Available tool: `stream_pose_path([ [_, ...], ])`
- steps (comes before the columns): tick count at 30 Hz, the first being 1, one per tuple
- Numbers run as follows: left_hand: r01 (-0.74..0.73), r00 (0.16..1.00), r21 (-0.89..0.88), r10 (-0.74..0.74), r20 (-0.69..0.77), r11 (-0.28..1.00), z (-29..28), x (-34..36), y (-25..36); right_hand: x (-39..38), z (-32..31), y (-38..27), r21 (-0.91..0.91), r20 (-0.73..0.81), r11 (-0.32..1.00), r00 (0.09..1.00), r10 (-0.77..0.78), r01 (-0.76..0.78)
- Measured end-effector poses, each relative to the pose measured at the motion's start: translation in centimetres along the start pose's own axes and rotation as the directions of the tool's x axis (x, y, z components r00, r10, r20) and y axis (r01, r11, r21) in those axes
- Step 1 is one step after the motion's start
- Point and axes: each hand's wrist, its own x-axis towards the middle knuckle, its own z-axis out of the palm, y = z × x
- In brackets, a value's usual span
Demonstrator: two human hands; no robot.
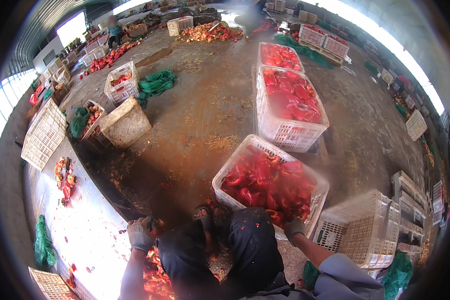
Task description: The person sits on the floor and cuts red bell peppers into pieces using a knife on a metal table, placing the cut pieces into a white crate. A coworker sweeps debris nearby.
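Note:
My left hand (141, 234), in a grey work glove, is beside the edge of the pale metal table (92, 215). Its fingers are curled round something dark and small, too unclear to name. My right hand (295, 228), also gloved, is at the near rim of a white plastic crate (220, 177) in front of my knees. Red bell peppers (265, 180) fill much of that crate, several of them cut or split. The right fingers look bent, close to the peppers and the rim, and what they hold is hidden.
Two more pepper-filled crates (291, 131) stand beyond. An unfilled white crate (360, 227) lies at my right, near pallets (410, 210). Pepper scraps (155, 272) lie below my left arm. At left are a foam box (126, 122) and green netting (156, 84). A person (116, 32) works far left.

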Motion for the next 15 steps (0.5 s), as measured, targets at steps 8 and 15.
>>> stream_pose_path([
  [8,-0.042,0.999,0.009,0.042,-0.023,0.999,0.6,-0.1,-0.7,-0.7,-0.7,-1.0,0.019,-0.001,1.000,1.000,0.004,-0.004],
  [15,-0.046,0.999,0.016,0.046,-0.019,0.999,0.0,-0.2,-0.1,-1.2,-1.3,-1.3,0.016,-0.007,0.999,0.999,0.037,-0.037],
])
